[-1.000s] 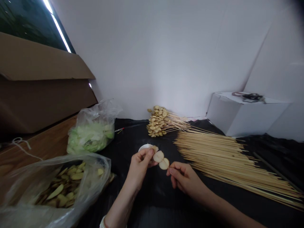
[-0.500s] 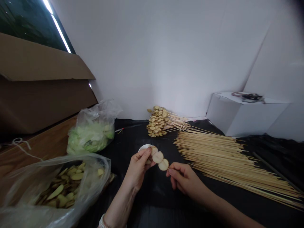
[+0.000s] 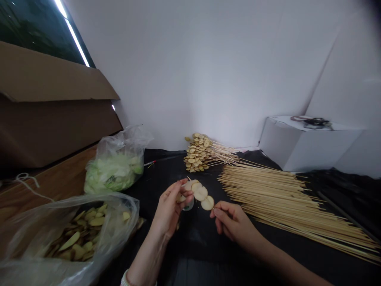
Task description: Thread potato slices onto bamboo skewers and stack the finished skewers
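The left hand has its fingers curled around one end of a thin bamboo skewer threaded with pale, round potato slices. The fingers hide part of the skewer, and the slice nearest them is only partly visible. The right hand pinches the other end between its thumb and fingertips, just beside the last slice, so the skewer is held in the air above a black cloth. A small white cup sits mostly hidden behind the left hand; its contents cannot be seen.

At the lower left of the frame, a clear plastic bag holds yellow-green sliced potatoes, partly veiled by the film. Above it, a second clear bag is packed with pale green lettuce. Top centre, finished skewers of golden slices lie stacked on the cloth, and a wide spread of bare bamboo skewers fans out at the right. A white box stands at the far right, with a dark, blurred coil on top.
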